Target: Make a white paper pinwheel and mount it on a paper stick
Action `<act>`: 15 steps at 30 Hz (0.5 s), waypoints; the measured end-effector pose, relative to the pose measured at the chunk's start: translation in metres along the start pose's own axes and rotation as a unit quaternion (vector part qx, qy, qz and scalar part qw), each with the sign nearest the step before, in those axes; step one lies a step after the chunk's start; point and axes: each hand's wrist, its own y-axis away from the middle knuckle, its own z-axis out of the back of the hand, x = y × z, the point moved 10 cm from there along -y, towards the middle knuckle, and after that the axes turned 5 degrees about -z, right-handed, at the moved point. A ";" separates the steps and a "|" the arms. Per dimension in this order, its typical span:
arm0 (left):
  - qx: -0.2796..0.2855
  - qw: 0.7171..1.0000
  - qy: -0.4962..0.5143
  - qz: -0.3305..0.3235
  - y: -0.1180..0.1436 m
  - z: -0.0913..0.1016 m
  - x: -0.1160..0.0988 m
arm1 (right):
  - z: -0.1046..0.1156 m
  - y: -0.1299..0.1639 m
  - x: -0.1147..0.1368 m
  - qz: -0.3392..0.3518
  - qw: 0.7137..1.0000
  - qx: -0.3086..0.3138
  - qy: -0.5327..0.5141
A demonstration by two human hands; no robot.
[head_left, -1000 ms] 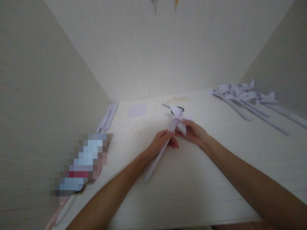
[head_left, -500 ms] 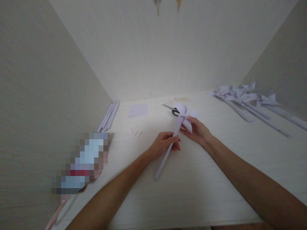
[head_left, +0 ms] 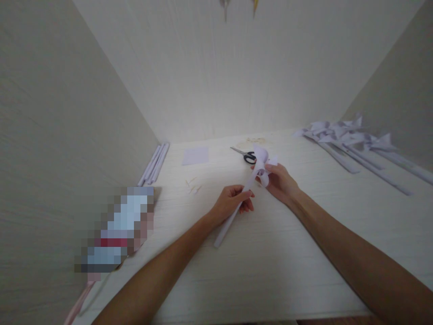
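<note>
A white paper pinwheel (head_left: 262,155) on a rolled paper stick is held over the table, slanting down toward the near left. My left hand (head_left: 232,203) is closed round the middle of the stick, between thumb and fingers. At the top, my right hand (head_left: 280,180) pinches the pinwheel's curled blades, its fingers partly hidden behind the paper. Just behind the blades lie black-handled scissors (head_left: 249,157), their blades pointing left.
A square paper sheet (head_left: 195,155) and several rolled sticks (head_left: 154,164) lie at the left. Small toothpick-like pieces (head_left: 193,184) are scattered near the sheet. Several pinwheels (head_left: 345,134) rest at the right by the wall. A pixelated object (head_left: 118,230) stands at the near left.
The pinwheel has turned slightly, and its blades look more bunched at my right fingers. The stick's lower end has shifted a little left and up. My left hand stays closed on it.
</note>
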 end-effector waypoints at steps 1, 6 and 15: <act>-0.001 1.000 0.000 0.001 0.000 0.000 0.000 | 0.001 0.000 0.000 0.004 1.000 -0.004 0.008; 0.003 1.000 -0.005 -0.005 -0.001 0.000 0.002 | 0.001 -0.001 0.003 0.032 0.999 -0.008 0.031; -0.008 0.999 0.038 0.007 -0.002 0.004 0.004 | -0.006 -0.003 0.003 0.034 0.999 0.030 0.012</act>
